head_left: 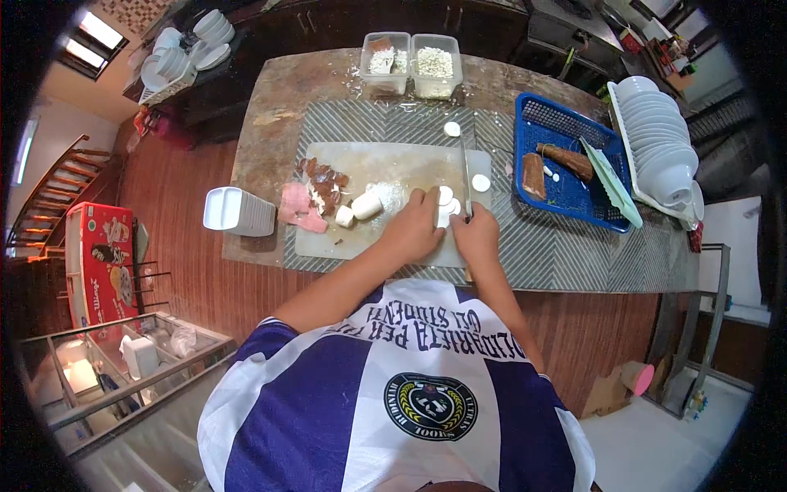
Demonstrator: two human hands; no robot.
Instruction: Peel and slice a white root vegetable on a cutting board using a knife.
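Note:
My right hand (476, 236) is closed round the handle of a knife (466, 164), whose blade points away from me over the right side of a white cutting board (328, 239). Just left of the blade, my left hand (415, 223) has its fingers curled against peeled white cassava slices (448, 207). One loose slice (481, 183) lies right of the knife, and another slice (452, 129) is near the board's far edge. Peeled cassava chunks (366, 205) rest left of my left hand. Brown and pink peels (322, 184) are heaped at the board's left end.
A striped mat (566, 258) lies under the board. Two clear tubs (434, 86) of white diced pieces stand at the back. To the right are a blue basket (525, 115) with unpeeled roots and a rack of white bowls (652, 123). Stacked white containers (238, 211) stand left.

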